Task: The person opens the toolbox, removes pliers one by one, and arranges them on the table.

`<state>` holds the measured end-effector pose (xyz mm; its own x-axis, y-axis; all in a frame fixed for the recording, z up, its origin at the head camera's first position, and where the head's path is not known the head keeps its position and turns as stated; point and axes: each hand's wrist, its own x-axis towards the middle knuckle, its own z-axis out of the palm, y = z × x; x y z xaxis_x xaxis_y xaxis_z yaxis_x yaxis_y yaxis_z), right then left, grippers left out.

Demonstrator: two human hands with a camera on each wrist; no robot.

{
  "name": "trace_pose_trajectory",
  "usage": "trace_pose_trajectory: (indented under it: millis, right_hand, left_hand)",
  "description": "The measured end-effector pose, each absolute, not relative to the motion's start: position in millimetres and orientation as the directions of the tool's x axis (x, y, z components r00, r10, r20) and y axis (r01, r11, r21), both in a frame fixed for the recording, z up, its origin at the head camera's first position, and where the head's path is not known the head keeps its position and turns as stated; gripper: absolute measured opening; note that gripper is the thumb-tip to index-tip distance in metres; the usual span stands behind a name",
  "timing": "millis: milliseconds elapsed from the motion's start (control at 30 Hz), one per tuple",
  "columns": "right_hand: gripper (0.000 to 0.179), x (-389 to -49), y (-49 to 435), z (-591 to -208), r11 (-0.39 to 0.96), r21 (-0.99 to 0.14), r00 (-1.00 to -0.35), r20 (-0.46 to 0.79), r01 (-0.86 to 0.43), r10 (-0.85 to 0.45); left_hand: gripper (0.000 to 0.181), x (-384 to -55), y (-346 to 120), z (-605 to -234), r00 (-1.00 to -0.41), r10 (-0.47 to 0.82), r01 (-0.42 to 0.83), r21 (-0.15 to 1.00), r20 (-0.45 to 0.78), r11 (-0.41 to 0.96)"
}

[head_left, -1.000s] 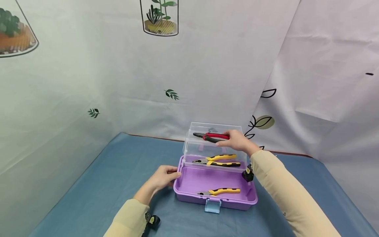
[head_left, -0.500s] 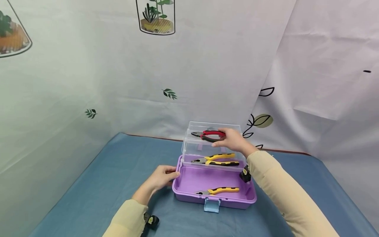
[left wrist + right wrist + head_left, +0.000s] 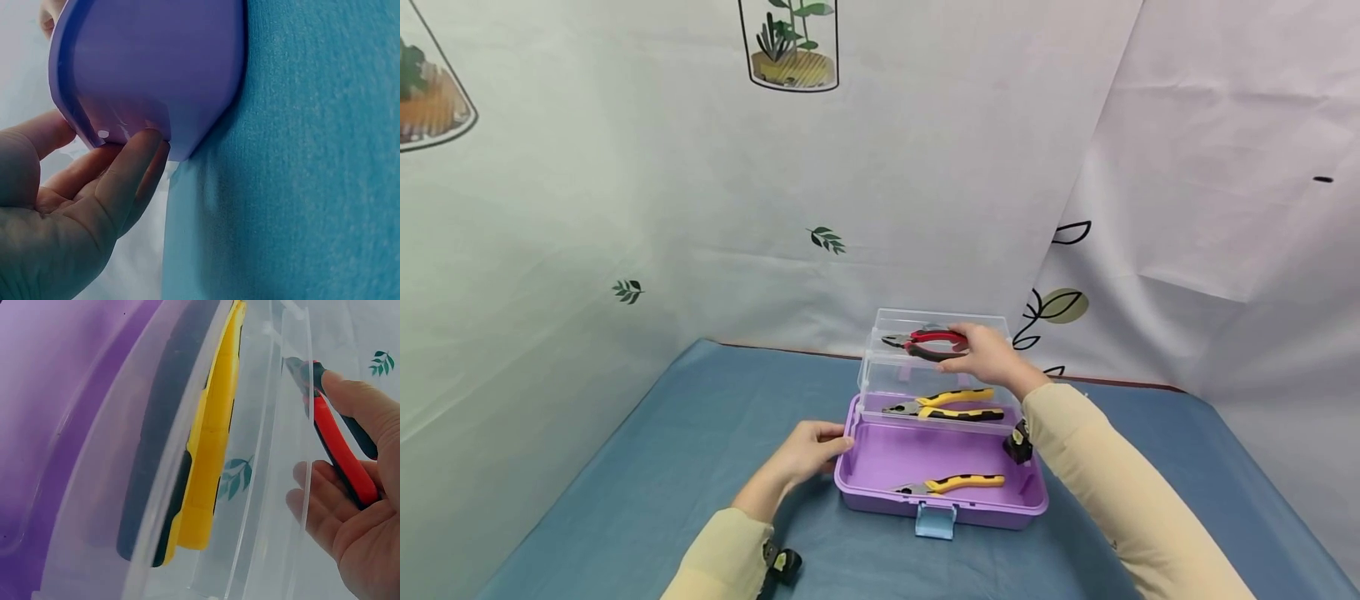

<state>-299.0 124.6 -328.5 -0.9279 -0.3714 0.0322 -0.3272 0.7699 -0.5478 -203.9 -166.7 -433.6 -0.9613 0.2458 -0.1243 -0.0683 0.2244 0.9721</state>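
Note:
On the left, my left hand [image 3: 805, 457] holds the near-left wall of a purple toolbox [image 3: 910, 450]. The left wrist view shows that hand's thumb at the rim and its fingertips on the outer wall. My right hand [image 3: 992, 358] grips red-and-black pliers [image 3: 934, 335] by the handles, jaws pointing left, at the upper clear tray [image 3: 877, 367]. In the right wrist view, the red handle [image 3: 340, 450] lies between thumb and fingers. Yellow-and-black pliers [image 3: 962, 413] lie in the lower clear tray. Other yellow-handled pliers [image 3: 966, 481] lie in the purple base, partly hidden by its front wall.
A pale blue latch [image 3: 936, 522] hangs at the toolbox's front. The box stands on a blue cloth-covered table [image 3: 722, 400]. White printed curtains [image 3: 925, 192] rise behind and at both sides.
The view has shifted slightly. My right hand has moved a little left with the red-and-black pliers, whose handles look more spread than a second ago. My left hand stays on the toolbox.

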Motion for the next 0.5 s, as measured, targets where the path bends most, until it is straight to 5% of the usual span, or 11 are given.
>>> trace_pose_trajectory:
  millis: [500]
  right_hand:
    - [0.078,-291,137,-334,0.711,-0.606,-0.921,0.103,-0.358,-0.376]
  left_hand:
    - [0.044,-205,-168,-436,-0.962,0.244,-0.067,0.973,-0.121,0.220]
